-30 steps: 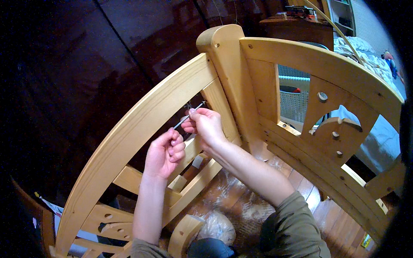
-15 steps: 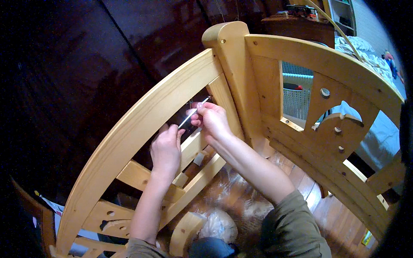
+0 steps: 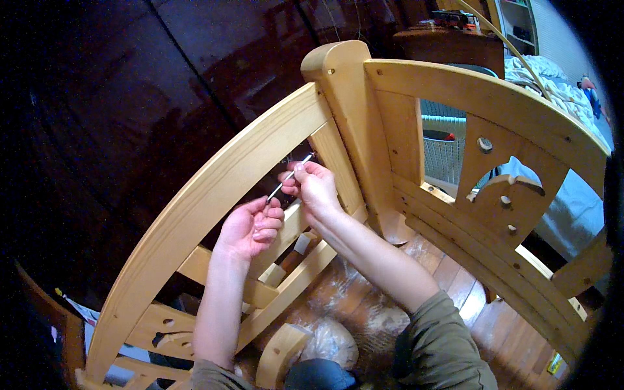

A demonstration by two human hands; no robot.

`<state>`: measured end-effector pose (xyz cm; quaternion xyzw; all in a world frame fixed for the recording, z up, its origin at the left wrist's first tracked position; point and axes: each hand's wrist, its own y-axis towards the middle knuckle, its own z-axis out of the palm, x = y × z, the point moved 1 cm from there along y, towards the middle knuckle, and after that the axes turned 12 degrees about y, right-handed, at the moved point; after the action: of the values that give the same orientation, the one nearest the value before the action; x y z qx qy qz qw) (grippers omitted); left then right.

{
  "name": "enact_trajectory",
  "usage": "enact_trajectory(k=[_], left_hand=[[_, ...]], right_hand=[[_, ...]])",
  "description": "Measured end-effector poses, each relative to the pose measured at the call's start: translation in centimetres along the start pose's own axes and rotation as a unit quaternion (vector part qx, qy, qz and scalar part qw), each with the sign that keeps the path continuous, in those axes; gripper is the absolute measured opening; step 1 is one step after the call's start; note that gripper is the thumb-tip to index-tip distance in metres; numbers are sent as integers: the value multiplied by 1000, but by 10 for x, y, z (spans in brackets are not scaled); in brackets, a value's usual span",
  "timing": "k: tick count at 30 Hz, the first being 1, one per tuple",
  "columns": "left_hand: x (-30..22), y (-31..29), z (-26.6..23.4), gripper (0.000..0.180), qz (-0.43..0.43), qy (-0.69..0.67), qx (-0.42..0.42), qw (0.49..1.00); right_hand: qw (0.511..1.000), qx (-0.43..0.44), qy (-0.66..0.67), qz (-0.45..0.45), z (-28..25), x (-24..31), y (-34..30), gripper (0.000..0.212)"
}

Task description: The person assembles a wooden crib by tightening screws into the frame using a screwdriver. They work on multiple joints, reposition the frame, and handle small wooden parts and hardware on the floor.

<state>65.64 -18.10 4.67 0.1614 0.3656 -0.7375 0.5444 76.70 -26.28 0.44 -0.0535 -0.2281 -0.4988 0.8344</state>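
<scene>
A thin metal hex key (image 3: 290,175) points into the inner side of a pale wooden corner post (image 3: 348,123), just under the curved top rail (image 3: 221,195). My right hand (image 3: 313,186) pinches the key's upper part near the post. Half curled below it, my left hand (image 3: 252,227) touches the key's lower end with its fingertips. Both hands reach through the gap in the wooden frame.
A second carved wooden panel (image 3: 500,162) with round holes meets the post on the right. Behind it stand a white mesh basket (image 3: 445,156) and a bed with light bedding (image 3: 572,195). Clear plastic wrap (image 3: 331,341) lies on the wood floor. A dark cabinet (image 3: 130,97) fills the left.
My left hand has turned palm-up and curled at the key's lower end. The right hand stays at the key by the post, and the view has shifted slightly.
</scene>
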Motion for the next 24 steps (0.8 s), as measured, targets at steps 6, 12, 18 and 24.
enact_trajectory(k=[6, 12, 18, 24], left_hand=[[2, 0, 8, 19, 1, -69, -57, 996], [1, 9, 5, 19, 89, 30, -118, 989], [13, 18, -3, 14, 338, 576, -370, 646], [20, 14, 8, 7, 473, 776, -396, 131]], right_hand=[[1000, 10, 12, -3, -2, -2, -2, 20], [999, 22, 36, 17, -4, 1, 0, 18], [998, 23, 34, 42, -3, 6, 0, 16], [998, 19, 10, 65, 3, 15, -2, 19]])
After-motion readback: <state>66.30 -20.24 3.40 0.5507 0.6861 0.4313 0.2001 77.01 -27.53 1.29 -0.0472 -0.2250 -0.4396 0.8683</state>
